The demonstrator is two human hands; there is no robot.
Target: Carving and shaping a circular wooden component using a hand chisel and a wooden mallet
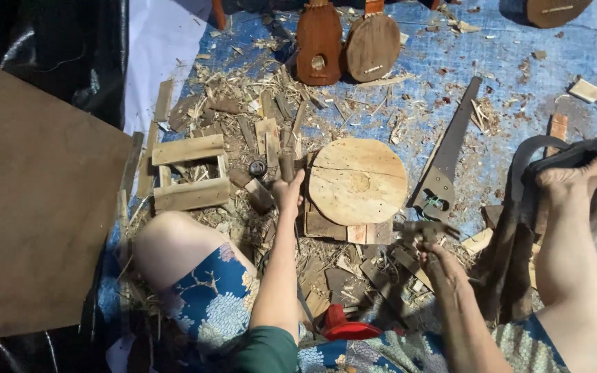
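My left hand [287, 191] reaches forward and grips a short dark wooden handle [287, 166] standing just left of a round pale wooden disc [358, 181]. The disc lies on short wood blocks [340, 229]. Below and right of the disc, my right hand [439, 264] is closed around a dark tool [423, 230], blurred, so I cannot tell what kind. My bare knee [174, 245] and patterned blue shorts sit at the lower left.
A handsaw [447, 155] lies right of the disc. A small wooden frame [189, 173] and wood chips lie to the left. Two brown instrument bodies [343, 45] stand at the back. A brown board [32, 207] sits far left, a sandalled foot [578, 176] at right, a red object [343, 324] near me.
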